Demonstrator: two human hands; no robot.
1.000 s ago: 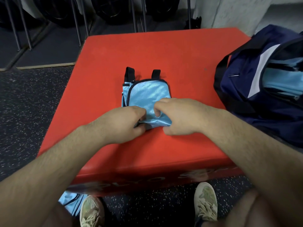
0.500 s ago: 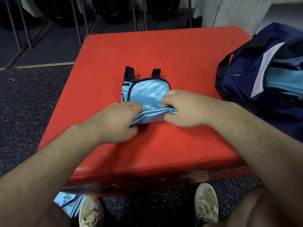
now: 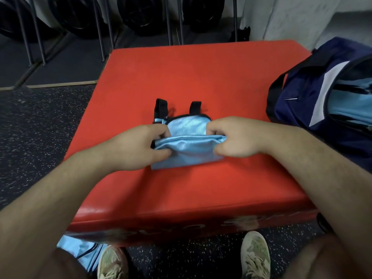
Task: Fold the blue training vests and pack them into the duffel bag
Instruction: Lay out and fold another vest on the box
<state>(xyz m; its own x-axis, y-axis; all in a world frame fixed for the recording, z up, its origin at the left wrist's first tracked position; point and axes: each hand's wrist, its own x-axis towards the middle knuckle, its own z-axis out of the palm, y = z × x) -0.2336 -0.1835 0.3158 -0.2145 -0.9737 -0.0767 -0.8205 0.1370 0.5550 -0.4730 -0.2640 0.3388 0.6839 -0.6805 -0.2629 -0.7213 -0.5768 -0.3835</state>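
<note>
A light blue training vest (image 3: 188,152) with black trim lies folded small in the middle of the red padded box (image 3: 201,73). Its two black straps point away from me. My left hand (image 3: 138,148) pinches the left end of its raised near flap. My right hand (image 3: 233,135) pinches the right end of that flap. The flap is lifted and doubled over the vest's far half. The navy duffel bag (image 3: 298,105) stands open at the right, with light blue vest fabric (image 3: 354,105) showing inside it.
Another light blue vest (image 3: 78,250) hangs near my left knee, below the box's front edge. My two shoes stand on the speckled dark floor (image 3: 30,127). Black weight plates in a metal rack (image 3: 100,27) line the far wall.
Both hands have lifted the vest's near edge and carried it away from me, so the near part now folds over the far part. The view has dipped slightly.
</note>
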